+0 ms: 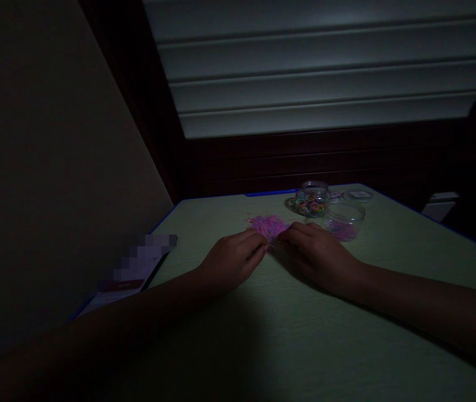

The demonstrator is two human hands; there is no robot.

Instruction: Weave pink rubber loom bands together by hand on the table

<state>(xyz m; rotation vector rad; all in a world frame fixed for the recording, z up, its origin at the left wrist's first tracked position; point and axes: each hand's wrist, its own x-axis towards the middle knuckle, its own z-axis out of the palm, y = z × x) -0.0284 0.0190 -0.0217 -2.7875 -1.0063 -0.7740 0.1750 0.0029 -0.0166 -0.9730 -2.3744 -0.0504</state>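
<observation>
On the light green table (221, 340), a small heap of thin pink and purple rubber bands (268, 224) lies just beyond my fingertips. My left hand (234, 255) is pinched closed at the near side of the heap, with a thin pale rubber band (270, 246) at its fingertips. From the other side, my right hand (323, 254) comes in with thumb and fingers pressed together, at the heap's right edge. Whatever its fingertips hold is too small and dark to make out.
Behind my right hand stands a clear jar (344, 211) with pink bands at its bottom. Another clear jar (312, 200) holds colourful hair ties, and a clear lid (358, 195) lies beside them. Papers (137, 268) rest along the left edge, by the wall.
</observation>
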